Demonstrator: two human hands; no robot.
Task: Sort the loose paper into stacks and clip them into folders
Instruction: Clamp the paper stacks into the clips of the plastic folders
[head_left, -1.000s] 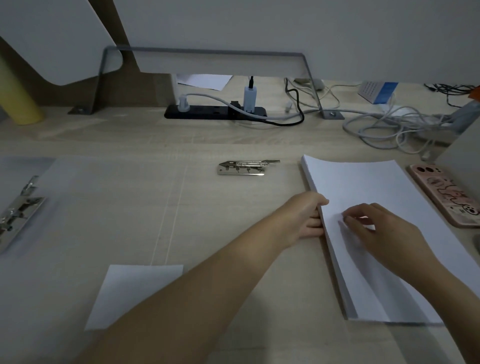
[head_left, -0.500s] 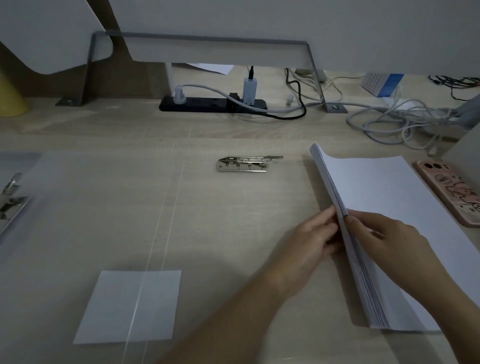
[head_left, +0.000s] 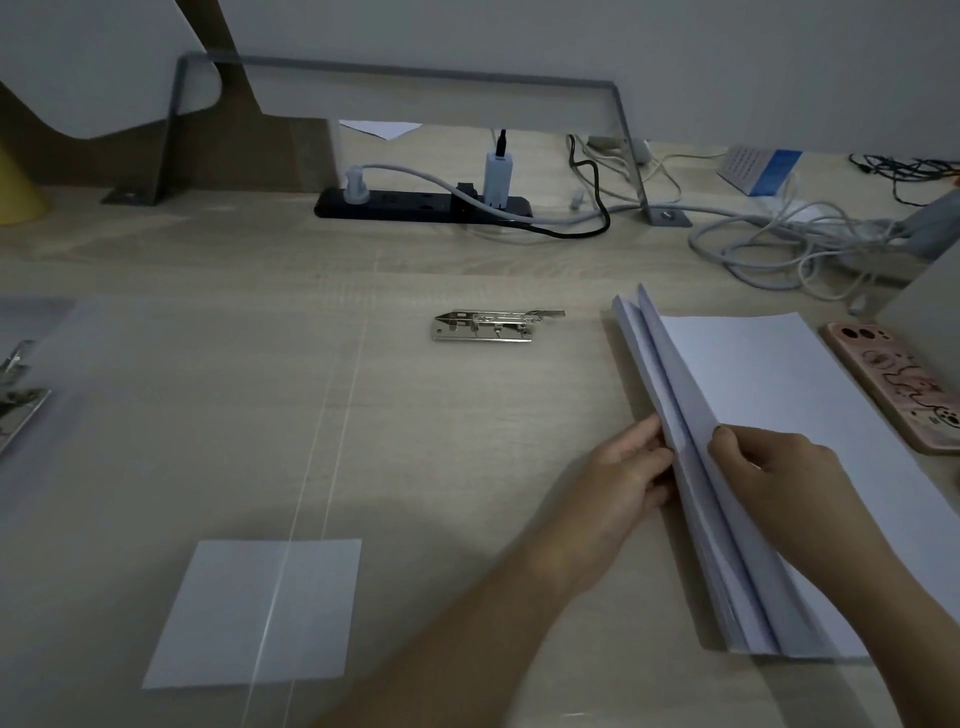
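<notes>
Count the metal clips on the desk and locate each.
2. One metal clip lies loose mid-desk, left of the paper stack; a second clip sits at the left edge, partly cut off. Others may be hidden.

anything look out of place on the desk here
A metal clip lies loose mid-desk, seemingly detached from any folder. A single sheet sits apart from the paper stack, whose left edge is lifted and split.

The counter (head_left: 208, 249) carries a paper stack (head_left: 779, 374) at the fingers (head_left: 641, 441). Beyond them lies a metal clip (head_left: 488, 327); left, a single sheet (head_left: 249, 613); right, a phone (head_left: 893, 384).
</notes>
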